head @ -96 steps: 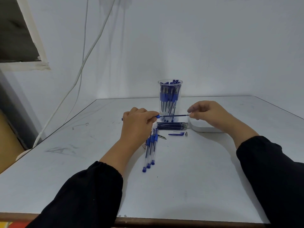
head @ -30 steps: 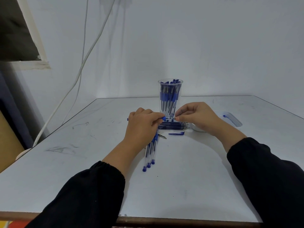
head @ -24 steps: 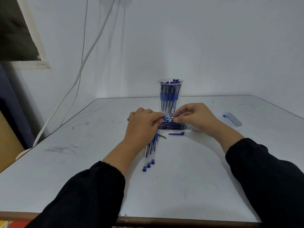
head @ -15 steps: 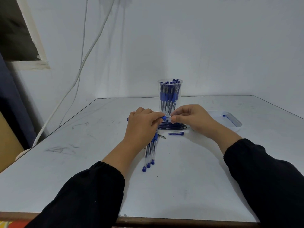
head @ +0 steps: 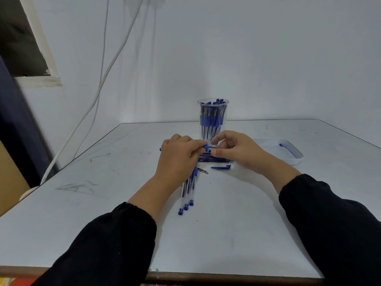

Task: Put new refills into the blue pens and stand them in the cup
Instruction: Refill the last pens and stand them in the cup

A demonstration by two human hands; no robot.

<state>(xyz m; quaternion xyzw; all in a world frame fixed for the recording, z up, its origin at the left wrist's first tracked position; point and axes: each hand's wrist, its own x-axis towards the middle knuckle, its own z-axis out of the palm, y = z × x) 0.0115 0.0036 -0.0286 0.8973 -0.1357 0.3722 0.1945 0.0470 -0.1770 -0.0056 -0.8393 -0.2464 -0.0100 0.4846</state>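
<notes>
Left hand (head: pixel 179 155): grips the pen (head: pixel 205 147) level, steadying the barrel.
Right hand (head: pixel 234 149): pinches the pen's tip, likely screwing it on.
Cup (head: pixel 213 118): just behind both hands, within reach.

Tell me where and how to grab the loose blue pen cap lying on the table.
Pinch the blue pen cap across its long sides near the middle, coming straight down from above. It lies flat and crosswise on the table, apart from the refill pile, with bare surface in front of it.
</notes>
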